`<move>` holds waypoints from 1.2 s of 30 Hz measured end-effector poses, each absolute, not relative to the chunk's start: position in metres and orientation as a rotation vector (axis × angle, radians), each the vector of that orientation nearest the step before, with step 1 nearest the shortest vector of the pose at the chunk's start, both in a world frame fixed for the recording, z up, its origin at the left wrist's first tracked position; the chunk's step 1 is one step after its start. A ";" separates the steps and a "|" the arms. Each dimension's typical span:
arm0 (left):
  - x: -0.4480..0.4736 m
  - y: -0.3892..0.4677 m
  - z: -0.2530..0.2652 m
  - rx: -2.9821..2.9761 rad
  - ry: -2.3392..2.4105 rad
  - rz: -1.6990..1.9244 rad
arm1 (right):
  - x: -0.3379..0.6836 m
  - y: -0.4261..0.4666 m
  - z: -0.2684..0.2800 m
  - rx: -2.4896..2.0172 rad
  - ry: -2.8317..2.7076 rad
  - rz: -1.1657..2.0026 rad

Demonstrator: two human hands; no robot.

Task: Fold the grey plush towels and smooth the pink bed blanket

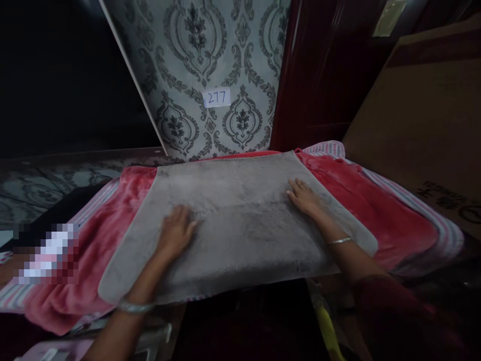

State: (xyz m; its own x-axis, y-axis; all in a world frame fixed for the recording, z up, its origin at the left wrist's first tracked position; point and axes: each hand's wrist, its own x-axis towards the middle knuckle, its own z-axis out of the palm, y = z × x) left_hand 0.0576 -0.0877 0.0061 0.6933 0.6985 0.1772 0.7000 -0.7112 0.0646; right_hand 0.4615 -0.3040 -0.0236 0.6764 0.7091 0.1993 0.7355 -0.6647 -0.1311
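Grey plush towel (240, 225) spread flat over a red fleece blanket (376, 205) on a striped cloth (449, 230); left hand (175, 233) and right hand (302, 196) laid palm-down on the pile, fingers spread, gripping nothing. Judged soft, light, limp and non-slippery, best pinched at corners or along an edge. On the patterned wallpaper (195, 55), a white label (217, 97) reading "277"; print on the cardboard box (424, 125) unreadable.

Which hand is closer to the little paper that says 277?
The right hand. It lies flat on the grey towel, below and right of the 277 label on the patterned wall. The left hand lies flat lower down the towel, farther away.
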 end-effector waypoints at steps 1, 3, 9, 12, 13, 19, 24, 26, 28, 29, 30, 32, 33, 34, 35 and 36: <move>0.088 -0.098 0.009 -2.970 -1.077 -0.266 | 0.463 -0.291 -0.022 -2.686 -1.189 -0.203; 0.150 -0.119 0.013 -3.104 -0.884 -0.171 | 0.460 -0.273 -0.027 -2.683 -1.244 -0.218; 0.278 -0.151 0.002 -3.214 -0.648 -0.136 | 0.448 -0.267 -0.058 -2.683 -1.330 -0.201; 0.292 -0.151 -0.011 -3.167 -0.758 -0.122 | 0.450 -0.269 -0.060 -2.677 -1.328 -0.178; 0.291 -0.149 -0.014 -3.146 -0.804 -0.110 | 0.450 -0.269 -0.059 -2.679 -1.321 -0.169; 0.241 -0.120 -0.014 -2.969 -1.100 -0.067 | 0.448 -0.270 -0.054 -2.670 -1.304 -0.154; 0.137 -0.067 -0.006 -2.786 -1.413 0.007 | 0.448 -0.271 -0.055 -2.674 -1.297 -0.129; 0.089 -0.048 -0.002 -2.723 -1.512 -0.003 | 0.450 -0.271 -0.057 -2.665 -1.301 -0.137; 0.047 -0.033 0.001 -2.655 -1.606 -0.030 | 0.453 -0.272 -0.062 -2.646 -1.307 -0.142; 0.030 -0.027 0.002 -2.623 -1.653 -0.046 | 0.454 -0.272 -0.064 -2.633 -1.310 -0.147; 0.015 -0.022 0.001 -2.594 -1.699 -0.065 | 0.456 -0.272 -0.067 -2.616 -1.311 -0.157; -0.005 -0.015 -0.002 -2.553 -1.775 -0.106 | 0.458 -0.273 -0.071 -2.580 -1.311 -0.195; -0.011 -0.012 -0.005 -2.544 -1.796 -0.144 | 0.459 -0.273 -0.073 -2.565 -1.313 -0.218; -0.015 -0.011 -0.008 -2.538 -1.807 -0.187 | 0.459 -0.273 -0.074 -2.557 -1.316 -0.234; -0.018 -0.011 -0.010 -2.528 -1.807 -0.243 | 0.459 -0.274 -0.075 -2.555 -1.320 -0.238; -0.019 -0.012 -0.012 -2.518 -1.787 -0.305 | 0.460 -0.274 -0.075 -2.557 -1.328 -0.230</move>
